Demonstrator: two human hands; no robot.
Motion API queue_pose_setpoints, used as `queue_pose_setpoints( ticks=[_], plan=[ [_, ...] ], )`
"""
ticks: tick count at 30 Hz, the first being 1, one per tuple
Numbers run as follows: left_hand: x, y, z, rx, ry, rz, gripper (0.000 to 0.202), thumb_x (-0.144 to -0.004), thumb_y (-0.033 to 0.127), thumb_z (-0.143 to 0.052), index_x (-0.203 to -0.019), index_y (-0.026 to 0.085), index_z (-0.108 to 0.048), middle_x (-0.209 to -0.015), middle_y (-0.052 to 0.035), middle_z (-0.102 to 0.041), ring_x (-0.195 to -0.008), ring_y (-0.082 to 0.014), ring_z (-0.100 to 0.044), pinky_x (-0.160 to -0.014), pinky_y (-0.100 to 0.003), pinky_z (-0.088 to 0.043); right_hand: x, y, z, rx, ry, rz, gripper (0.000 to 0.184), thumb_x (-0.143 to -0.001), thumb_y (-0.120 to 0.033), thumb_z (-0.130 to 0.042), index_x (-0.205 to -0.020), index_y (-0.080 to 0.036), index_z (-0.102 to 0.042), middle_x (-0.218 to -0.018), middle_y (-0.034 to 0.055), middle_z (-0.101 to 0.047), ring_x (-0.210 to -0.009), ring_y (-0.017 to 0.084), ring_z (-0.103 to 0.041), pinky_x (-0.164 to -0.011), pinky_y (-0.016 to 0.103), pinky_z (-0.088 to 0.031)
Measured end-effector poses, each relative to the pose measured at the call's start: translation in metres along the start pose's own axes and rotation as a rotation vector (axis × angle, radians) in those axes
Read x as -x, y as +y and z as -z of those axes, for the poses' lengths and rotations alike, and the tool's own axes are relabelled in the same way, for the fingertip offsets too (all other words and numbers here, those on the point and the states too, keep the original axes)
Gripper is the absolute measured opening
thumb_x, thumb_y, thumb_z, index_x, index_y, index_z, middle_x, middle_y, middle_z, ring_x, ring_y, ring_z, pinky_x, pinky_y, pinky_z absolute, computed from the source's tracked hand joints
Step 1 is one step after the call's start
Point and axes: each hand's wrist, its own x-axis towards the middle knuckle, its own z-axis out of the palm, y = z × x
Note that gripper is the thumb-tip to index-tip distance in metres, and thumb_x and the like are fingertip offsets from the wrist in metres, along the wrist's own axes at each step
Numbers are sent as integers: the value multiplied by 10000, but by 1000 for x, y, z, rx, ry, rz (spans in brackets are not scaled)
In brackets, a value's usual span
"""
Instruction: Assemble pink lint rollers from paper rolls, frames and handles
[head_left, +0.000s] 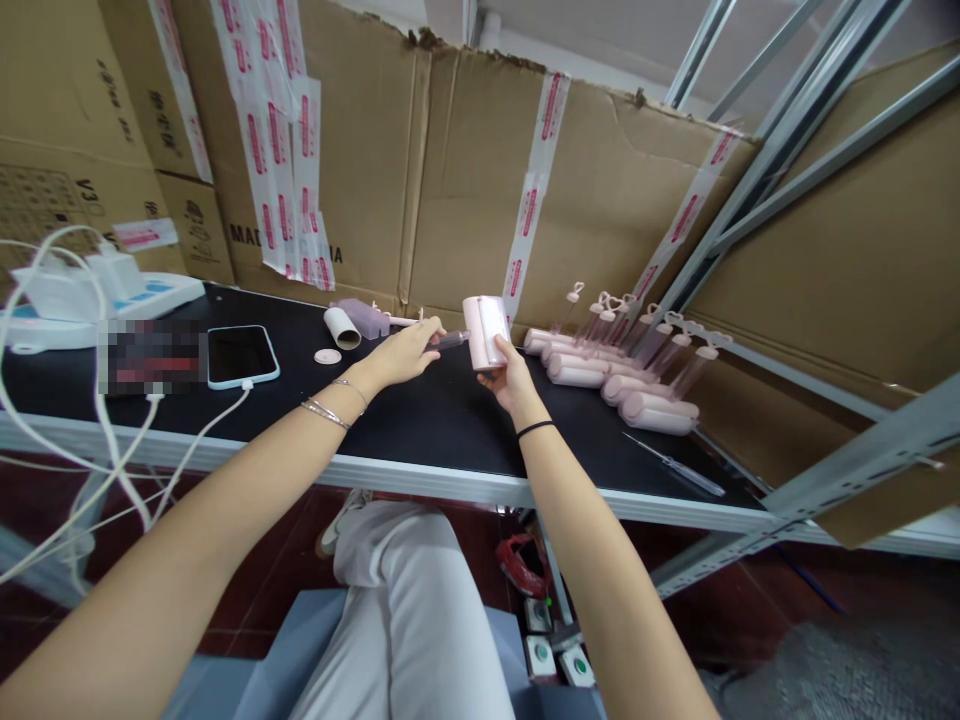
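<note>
My right hand (pixel 512 378) is closed around a pale pink cylinder (pixel 480 333) with a whitish panel, held above the table with the thumb on its front. A translucent, pinkish-grey tube-like stem (pixel 450 341) meets the cylinder's left side. My left hand (pixel 409 352) has its fingers closed on the stem's other end; the fingers partly hide it. Left of that hand, a hollow pale pink tube (pixel 342 328) lies with its open end showing. Beside it are a small pink disc (pixel 328 356) and a translucent mauve piece (pixel 360 317).
Several pink cylinders with translucent stems and heart-shaped loops (pixel 637 385) lie at right, near a screwdriver (pixel 675 464). A charging phone (pixel 241 356), white cables and a power strip (pixel 169 292) occupy the left. Cardboard (pixel 480 170) stands behind; a metal frame (pixel 810 470) edges the right.
</note>
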Motion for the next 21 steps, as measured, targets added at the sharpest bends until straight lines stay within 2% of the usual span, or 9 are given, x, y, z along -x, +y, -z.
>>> queue_pose_setpoints(
  ticks=[7,11,16,21],
  plan=[
    [2,5,6,-117,16,-21,265,-833,171,-537,-1096,165,-508,-1105,-116,-607,-1050,-249,-596,-916,-375,-455,-3,4,3,88,-46,39,271,-725,-407,-653,-913,-221,-589,-694,-45,-595,-586,106,-564,-451,209,-468],
    [3,7,8,-220,-36,-55,221,-846,158,-527,-1066,158,-505,-1077,-104,-612,-1023,-234,-610,-877,-344,-467,-3,6,6,139,-103,45,315,-715,-414,-672,-950,-220,-594,-721,-37,-601,-605,109,-563,-472,217,-485],
    [3,16,5,-311,-63,-88,211,-860,132,-492,-1069,151,-487,-1069,-109,-608,-1011,-231,-618,-824,-315,-470,-2,4,6,133,-143,60,331,-701,-386,-687,-970,-219,-590,-754,-26,-602,-633,113,-558,-497,227,-511],
    [4,21,0,-412,-81,-118,240,-871,120,-454,-1107,151,-486,-1088,-113,-599,-989,-228,-629,-778,-304,-467,-4,2,8,218,-162,92,357,-709,-383,-689,-1011,-219,-593,-825,-9,-620,-667,124,-572,-491,236,-521]
  ],
)
